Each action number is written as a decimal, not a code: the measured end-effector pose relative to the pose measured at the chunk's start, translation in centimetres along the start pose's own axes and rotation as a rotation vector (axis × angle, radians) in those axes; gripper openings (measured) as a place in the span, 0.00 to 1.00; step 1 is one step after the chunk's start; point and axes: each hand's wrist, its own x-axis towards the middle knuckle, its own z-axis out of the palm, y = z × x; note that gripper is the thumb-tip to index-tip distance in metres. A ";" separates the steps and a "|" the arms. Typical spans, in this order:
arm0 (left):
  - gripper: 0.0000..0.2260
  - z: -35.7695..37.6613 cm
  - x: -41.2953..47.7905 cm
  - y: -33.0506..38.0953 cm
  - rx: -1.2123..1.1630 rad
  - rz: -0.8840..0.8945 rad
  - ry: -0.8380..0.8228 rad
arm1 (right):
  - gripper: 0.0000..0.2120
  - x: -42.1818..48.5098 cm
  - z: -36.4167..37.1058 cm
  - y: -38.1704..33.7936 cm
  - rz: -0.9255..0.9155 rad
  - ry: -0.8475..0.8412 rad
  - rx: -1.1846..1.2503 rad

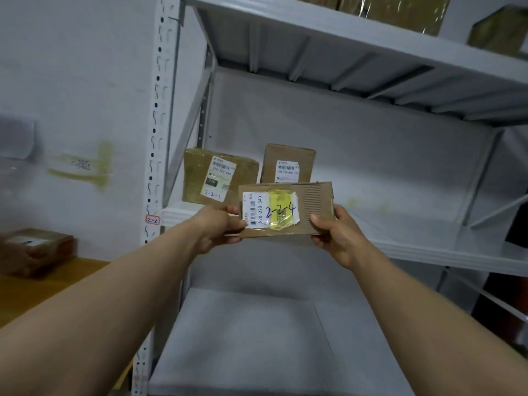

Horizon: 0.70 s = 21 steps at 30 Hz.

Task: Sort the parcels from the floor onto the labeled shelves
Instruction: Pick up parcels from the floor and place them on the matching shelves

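1. At the far left we see a blurred brown parcel (37, 247) lying on a yellow-brown table (57, 284) against the white wall.
2. Right of it stands the slotted white upright (160, 115) of the shelving, with a small red-edged tag (152, 220) reading "2-2" at the level of the middle shelf (428, 247).
3. At the left end of that shelf stands a tape-wrapped parcel (220, 177), and "2-2-1" is handwritten on its label.
4. The left hand (220, 227) grips the left end of the flat cardboard parcel (285, 211), thumb on the front face beside the barcode and fingers curled behind.
5. We see this parcel held in the air at the near edge of the middle shelf, long side level. Its label faces us, with "2-2-4" in blue ink across yellow tape.
6. Behind it, farther back on the shelf, an upright parcel (288, 162) stands just right of the taped one, its lower part hidden.
7. The right hand (340, 235) grips the right end, thumb in front.
8. Above and to the right, the top shelf (371, 27) carries more brown parcels (400, 10).
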 end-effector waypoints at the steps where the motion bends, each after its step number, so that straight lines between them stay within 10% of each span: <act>1: 0.12 0.9 0.8 0.3 0.006 0.015 -0.014 | 0.20 0.9 -0.9 -0.2 -0.011 0.015 0.002; 21: 0.11 22.3 17.0 -0.1 0.144 0.225 0.015 | 0.14 16.3 -19.6 -1.0 -0.020 0.169 0.021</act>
